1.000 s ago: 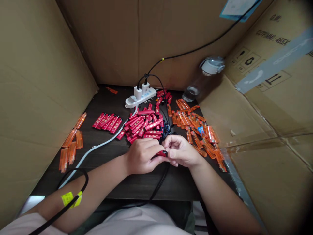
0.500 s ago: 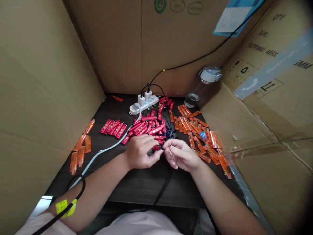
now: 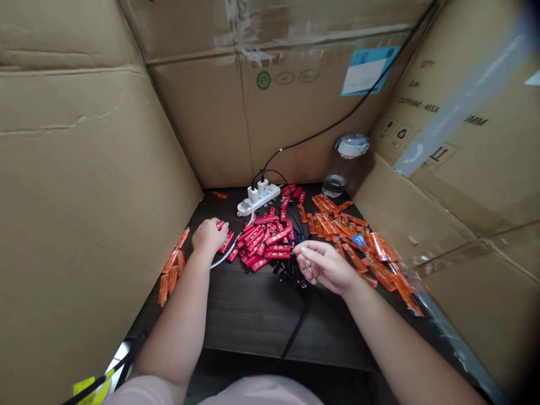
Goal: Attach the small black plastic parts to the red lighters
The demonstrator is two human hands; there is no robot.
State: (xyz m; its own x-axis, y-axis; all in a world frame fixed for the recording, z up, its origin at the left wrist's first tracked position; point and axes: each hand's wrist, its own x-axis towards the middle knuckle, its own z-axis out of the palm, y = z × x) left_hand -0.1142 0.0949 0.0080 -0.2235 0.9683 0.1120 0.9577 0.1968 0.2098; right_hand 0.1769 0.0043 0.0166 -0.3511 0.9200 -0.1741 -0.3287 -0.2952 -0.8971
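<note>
My left hand (image 3: 208,239) is closed on a red lighter (image 3: 220,225), over the row of red lighters (image 3: 226,242) at the left, which it mostly covers. Thumb and forefinger of my right hand (image 3: 320,263) are pinched together at the right edge of the central pile of red lighters (image 3: 268,239). What sits in that pinch, if anything, is too small to make out. Just left of the right hand, small black parts (image 3: 291,274) lie heaped against the red pile.
A white power strip (image 3: 259,201) with plugs stands behind the pile, its pale cable running left. Orange lighters (image 3: 337,222) are spread at right, more orange ones (image 3: 172,275) at left. A water bottle (image 3: 342,166) stands at the back right. Cardboard walls (image 3: 202,124) enclose the table (image 3: 244,315).
My left hand has moved left, away from my right hand, to the row of red lighters with one lighter in its grip. My right hand stays pinched beside the pile. The view has tilted up.
</note>
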